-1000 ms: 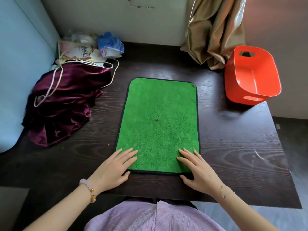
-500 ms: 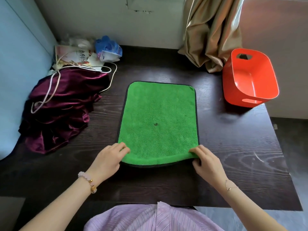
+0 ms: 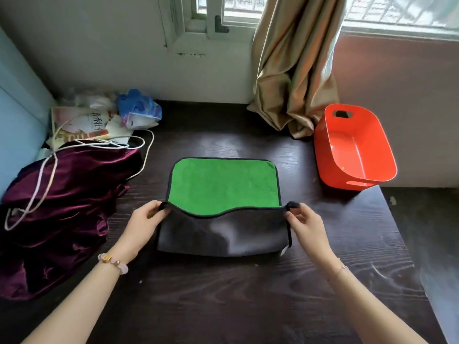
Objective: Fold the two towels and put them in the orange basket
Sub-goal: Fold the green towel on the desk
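Fingertips of the left hand [image 3: 142, 220] pinched one near corner of the green towel [image 3: 223, 184], and those of the right hand [image 3: 306, 223] pinched the other, each thumb pressed against the forefinger with the dark-bound edge caught between them. Both corners were raised off the table [image 3: 223, 294] and carried toward the far side, so that the near half stood turned over and showed its grey underside, with the lifted hem sagging a little in the middle between the two grips. The far half lay flat, green face up, its far edge square to the table.

By my reading the first fold of this towel was under way and not finished: the raised hem had got roughly halfway across and had yet to be laid on the far edge. Any further folds were left to do, and then the move to the orange basket [image 3: 357, 135], which stood at the right of the table, well apart from the towel, with nothing showing inside it.

Only one towel could be told for certain. A heap of dark red velvety cloth [image 3: 62, 207] lay at the left with a white cord [image 3: 44, 180] over it; whether that was the second towel I could not tell. If it was, it was wholly unfolded, so well under half of the job looked done.
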### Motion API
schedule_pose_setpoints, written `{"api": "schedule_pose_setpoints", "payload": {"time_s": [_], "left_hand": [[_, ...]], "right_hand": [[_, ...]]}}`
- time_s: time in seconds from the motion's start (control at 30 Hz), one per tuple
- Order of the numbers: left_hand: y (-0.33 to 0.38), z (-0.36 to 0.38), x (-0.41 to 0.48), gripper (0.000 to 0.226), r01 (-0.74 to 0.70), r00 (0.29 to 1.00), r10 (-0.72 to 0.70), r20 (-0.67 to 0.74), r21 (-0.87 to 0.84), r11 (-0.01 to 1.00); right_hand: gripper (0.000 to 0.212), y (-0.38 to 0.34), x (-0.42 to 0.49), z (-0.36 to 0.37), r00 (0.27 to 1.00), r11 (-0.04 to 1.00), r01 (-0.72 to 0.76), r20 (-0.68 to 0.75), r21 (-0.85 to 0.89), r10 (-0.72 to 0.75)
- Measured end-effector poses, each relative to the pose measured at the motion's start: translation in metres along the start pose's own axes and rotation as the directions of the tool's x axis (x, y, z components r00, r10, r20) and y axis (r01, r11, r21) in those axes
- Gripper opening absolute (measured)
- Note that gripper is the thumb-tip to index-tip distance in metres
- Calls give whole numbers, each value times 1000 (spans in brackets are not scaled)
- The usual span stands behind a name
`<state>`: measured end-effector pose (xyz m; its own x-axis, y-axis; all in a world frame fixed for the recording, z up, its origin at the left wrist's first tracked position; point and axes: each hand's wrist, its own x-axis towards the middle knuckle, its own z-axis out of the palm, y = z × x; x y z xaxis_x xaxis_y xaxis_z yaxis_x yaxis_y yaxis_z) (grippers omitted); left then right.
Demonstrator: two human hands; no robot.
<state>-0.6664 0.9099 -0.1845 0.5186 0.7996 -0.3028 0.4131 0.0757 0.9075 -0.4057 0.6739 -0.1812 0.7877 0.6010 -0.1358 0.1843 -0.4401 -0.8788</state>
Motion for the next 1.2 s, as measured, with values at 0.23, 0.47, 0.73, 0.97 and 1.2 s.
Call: {"api": "schedule_pose_setpoints", "payload": {"time_s": [0.23, 0.47, 0.73, 0.97, 1.2], "left_hand": [[10, 6, 53, 19, -19, 993, 13, -121, -51, 999], [29, 17, 101, 19, -13, 980, 13, -201, 3, 1000], [27, 24, 138, 13, 92, 963, -84, -255, 17, 996], [24, 30, 143, 15, 163, 936, -84, -341, 211, 964], [27, 34, 143, 8, 164, 918, 7, -397, 395, 904]], "right_hand": [[7, -8, 57, 17, 987, 980, -143, -54, 141, 152], [15, -24, 108, 35, 979, 978, -162, -99, 131, 176], [17, -21, 148, 50, 965, 972, -228, -118, 56, 233], [21, -24, 163, 56, 970, 966, -222, -132, -133, 204], [26, -16, 168, 59, 968, 896, -243, -157, -371, 197]]}}
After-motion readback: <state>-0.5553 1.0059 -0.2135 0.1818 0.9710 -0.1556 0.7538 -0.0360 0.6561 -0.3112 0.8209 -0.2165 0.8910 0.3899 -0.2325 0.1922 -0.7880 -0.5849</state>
